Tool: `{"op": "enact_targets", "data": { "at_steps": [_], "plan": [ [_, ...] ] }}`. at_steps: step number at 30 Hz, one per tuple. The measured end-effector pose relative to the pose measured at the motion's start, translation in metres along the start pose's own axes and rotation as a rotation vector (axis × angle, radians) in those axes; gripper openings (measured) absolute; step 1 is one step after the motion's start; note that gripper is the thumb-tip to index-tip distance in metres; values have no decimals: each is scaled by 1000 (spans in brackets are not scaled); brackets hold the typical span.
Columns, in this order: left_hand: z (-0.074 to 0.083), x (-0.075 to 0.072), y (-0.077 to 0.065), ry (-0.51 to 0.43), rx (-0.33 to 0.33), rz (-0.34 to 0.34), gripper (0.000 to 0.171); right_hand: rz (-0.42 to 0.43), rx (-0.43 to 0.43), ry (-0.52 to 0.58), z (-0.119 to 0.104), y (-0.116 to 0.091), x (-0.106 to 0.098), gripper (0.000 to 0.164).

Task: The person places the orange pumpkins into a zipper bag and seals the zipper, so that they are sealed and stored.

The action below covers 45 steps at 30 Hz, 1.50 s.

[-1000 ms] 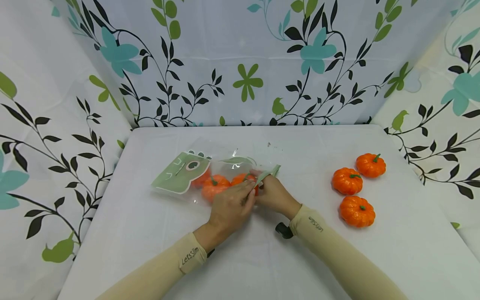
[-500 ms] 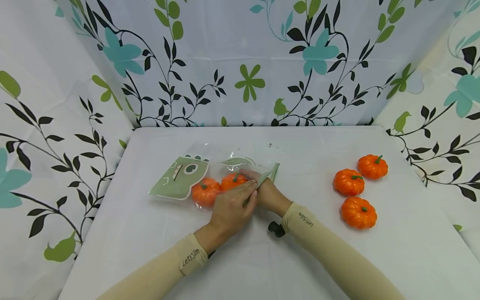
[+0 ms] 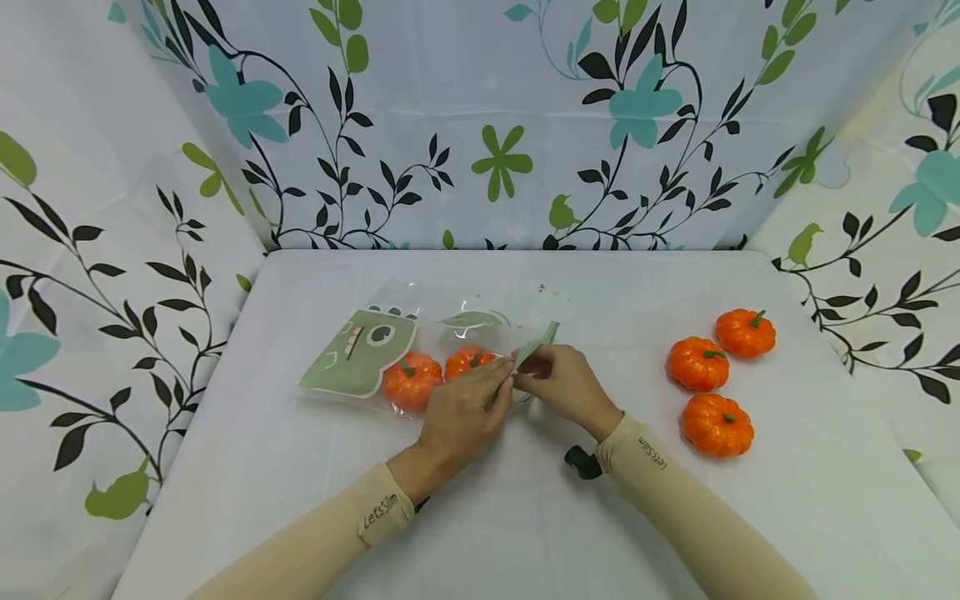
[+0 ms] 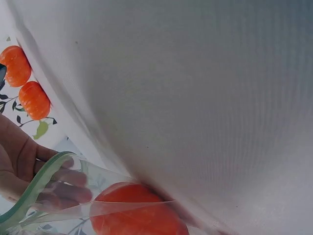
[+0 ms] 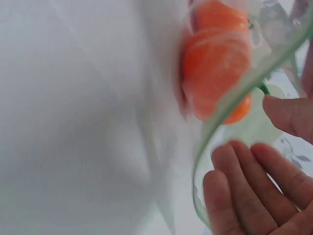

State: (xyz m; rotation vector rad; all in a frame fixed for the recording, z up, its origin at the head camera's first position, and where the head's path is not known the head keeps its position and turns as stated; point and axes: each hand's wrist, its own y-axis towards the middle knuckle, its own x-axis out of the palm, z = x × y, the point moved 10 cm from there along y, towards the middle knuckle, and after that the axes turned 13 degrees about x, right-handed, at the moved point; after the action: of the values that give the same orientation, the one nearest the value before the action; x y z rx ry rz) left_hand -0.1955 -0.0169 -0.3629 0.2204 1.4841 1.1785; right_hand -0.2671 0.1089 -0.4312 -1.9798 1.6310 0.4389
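Observation:
A clear zip bag (image 3: 347,354) with a green cartoon face lies on the table, its mouth facing right. Toy pumpkins show inside it, one beside the face (image 3: 412,382) and another nearer the mouth (image 3: 468,362). My left hand (image 3: 459,419) holds the bag's near edge at the opening, its fingertips partly hidden. Right at the mouth is my right hand (image 3: 576,385); its fingers (image 5: 244,191) are extended with the thumb apart and no pumpkin among them. The green zip strip (image 5: 234,95) curves past these fingers in the right wrist view.
Three loose orange pumpkins, a front one (image 3: 717,426), a middle one (image 3: 697,364) and a back one (image 3: 745,333), sit on the white table (image 3: 600,533) at the right. A leaf-patterned curtain (image 3: 420,108) surrounds the table at the back and sides.
My right hand reached deeper into the bag, then drew back rightward to its mouth. The pumpkins inside shifted left. My left hand stayed on the edge.

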Motion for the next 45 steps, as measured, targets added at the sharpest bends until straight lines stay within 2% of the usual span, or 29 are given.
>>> {"op": "enact_targets", "data": {
  "at_steps": [4, 9, 15, 18, 25, 29, 33, 40, 42, 45],
  "plan": [
    [-1, -1, 1, -2, -2, 7, 26, -41, 1, -25, -1, -1, -1, 19],
    [0, 1, 1, -12, -4, -2, 26, -122, -10, -63, -3, 1, 11, 21],
    [1, 1, 1, -5, -2, -9, 26, -105, -42, -74, -11, 6, 14, 21],
    [0, 1, 1, -2, -10, -14, 26, -124, -68, -41, -15, 10, 18, 27],
    [-1, 2, -1, -1, -16, -19, 26, -264, -62, 138, -14, 18, 37, 46],
    [-2, 1, 0, -8, -25, -22, 26, -271, -62, 127, -15, 16, 39, 51],
    [-3, 1, 2, -3, -32, -11, 26, -235, -72, 85, -15, 6, 27, 49],
    [-6, 2, 3, 23, -37, 1, 25, -170, -110, -16, -11, -22, -10, 41],
    [-7, 4, 3, 26, -40, 0, 24, -138, -121, -64, -9, -32, -23, 41],
    [-7, 5, 3, 25, -44, -4, 24, -44, -164, -174, -6, -49, -49, 48]
  ]
}}
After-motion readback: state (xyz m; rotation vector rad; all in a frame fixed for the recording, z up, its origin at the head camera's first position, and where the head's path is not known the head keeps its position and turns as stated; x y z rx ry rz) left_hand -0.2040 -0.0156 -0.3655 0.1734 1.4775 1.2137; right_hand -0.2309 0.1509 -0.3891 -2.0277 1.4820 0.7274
